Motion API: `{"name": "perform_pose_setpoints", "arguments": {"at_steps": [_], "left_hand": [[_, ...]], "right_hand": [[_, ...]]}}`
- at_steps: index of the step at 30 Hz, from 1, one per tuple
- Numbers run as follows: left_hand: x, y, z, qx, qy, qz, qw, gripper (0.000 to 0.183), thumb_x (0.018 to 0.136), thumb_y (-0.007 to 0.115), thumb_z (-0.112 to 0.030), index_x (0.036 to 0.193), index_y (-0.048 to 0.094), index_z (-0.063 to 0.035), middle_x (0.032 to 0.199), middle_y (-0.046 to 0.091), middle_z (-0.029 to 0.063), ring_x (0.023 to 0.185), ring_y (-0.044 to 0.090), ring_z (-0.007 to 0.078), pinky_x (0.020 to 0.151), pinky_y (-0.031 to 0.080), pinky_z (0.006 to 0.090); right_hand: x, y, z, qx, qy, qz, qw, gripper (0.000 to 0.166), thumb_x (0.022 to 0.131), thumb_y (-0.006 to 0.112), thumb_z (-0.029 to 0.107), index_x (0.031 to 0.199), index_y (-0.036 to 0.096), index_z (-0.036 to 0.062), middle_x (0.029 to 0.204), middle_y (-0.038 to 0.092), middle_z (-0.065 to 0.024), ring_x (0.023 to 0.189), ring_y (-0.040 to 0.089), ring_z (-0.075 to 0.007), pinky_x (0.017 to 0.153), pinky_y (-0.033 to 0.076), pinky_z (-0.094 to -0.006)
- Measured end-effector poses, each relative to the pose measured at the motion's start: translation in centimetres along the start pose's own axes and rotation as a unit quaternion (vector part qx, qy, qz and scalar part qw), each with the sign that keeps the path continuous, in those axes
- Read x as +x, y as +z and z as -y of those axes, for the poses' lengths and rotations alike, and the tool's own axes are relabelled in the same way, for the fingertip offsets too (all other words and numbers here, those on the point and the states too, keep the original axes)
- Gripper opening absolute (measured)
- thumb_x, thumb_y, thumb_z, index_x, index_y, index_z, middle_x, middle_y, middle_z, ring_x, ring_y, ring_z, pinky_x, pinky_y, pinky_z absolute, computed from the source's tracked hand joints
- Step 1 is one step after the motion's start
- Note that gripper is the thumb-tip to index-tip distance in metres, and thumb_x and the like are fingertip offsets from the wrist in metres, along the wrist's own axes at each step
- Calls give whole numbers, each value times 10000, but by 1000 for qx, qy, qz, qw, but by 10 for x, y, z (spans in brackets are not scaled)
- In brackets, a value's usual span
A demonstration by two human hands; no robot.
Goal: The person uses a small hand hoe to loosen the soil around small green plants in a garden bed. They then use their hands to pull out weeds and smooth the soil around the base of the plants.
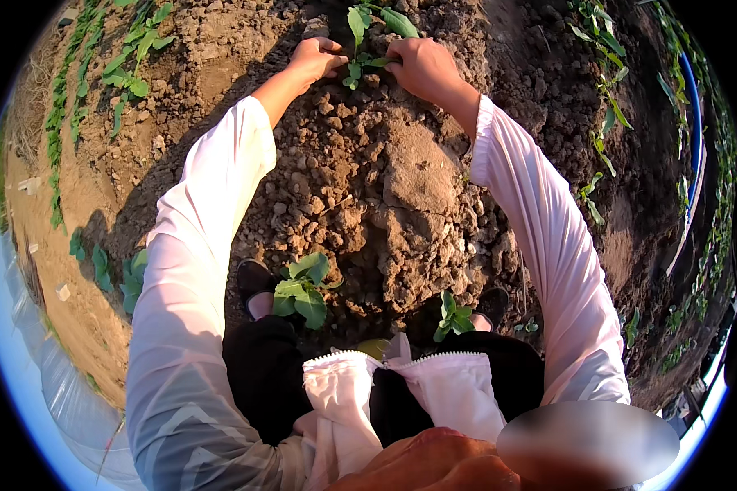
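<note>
A young leafy green plant (355, 64) grows from cloddy brown soil (319, 178) at the top middle of the head view. Just left of its stem is my left hand (317, 60), low at the soil, thumb and fingers apart with nothing seen between them. On the plant's right, my right hand (422, 66) has its fingers curled around the end of a low leaf (378, 62). A larger leaf (399, 23) rises behind that hand. Both forearms are in loose, pale sleeves.
Near my feet grow two more leafy plants (304, 291) (453, 317), one beside each shoe. Rows of green seedlings run at the left (58, 135) and right (608, 116). A blue hose (691, 116) curves along the far right. Plastic sheeting (55, 380) lies at the lower left.
</note>
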State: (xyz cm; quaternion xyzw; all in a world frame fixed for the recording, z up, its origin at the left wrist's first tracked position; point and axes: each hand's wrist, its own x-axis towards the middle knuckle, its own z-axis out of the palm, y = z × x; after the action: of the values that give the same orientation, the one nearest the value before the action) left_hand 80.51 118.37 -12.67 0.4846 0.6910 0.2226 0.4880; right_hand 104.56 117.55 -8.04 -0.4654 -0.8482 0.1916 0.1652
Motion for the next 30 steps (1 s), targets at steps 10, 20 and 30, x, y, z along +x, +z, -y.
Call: {"name": "perform_pose_setpoints", "arguments": {"at_steps": [10, 20, 30], "left_hand": [[20, 3, 26, 20, 81, -16, 996, 378, 841, 826, -47, 1170, 656, 29, 988, 748, 149, 852, 753, 220, 746, 636, 334], [12, 3, 29, 28, 40, 8, 999, 459, 928, 754, -92, 1343, 585, 7, 1089, 709, 116, 999, 710, 207, 845, 634, 339], [0, 4, 31, 118, 127, -32, 984, 508, 900, 773, -116, 1391, 646, -145, 1044, 746, 73, 895, 690, 135, 807, 562, 307]], "right_hand": [[1, 2, -7, -11, -6, 20, 1000, 188, 839, 739, 220, 996, 770, 121, 883, 749, -124, 835, 735, -336, 759, 590, -444], [-15, 1, -8, -55, -176, -163, 969, 286, 823, 686, 107, 1108, 691, 88, 972, 717, -117, 874, 711, -301, 732, 575, -440], [-48, 38, 14, -286, -216, -27, 933, 365, 944, 611, 170, 1271, 657, 14, 934, 644, -95, 886, 631, -204, 647, 491, -330]]}}
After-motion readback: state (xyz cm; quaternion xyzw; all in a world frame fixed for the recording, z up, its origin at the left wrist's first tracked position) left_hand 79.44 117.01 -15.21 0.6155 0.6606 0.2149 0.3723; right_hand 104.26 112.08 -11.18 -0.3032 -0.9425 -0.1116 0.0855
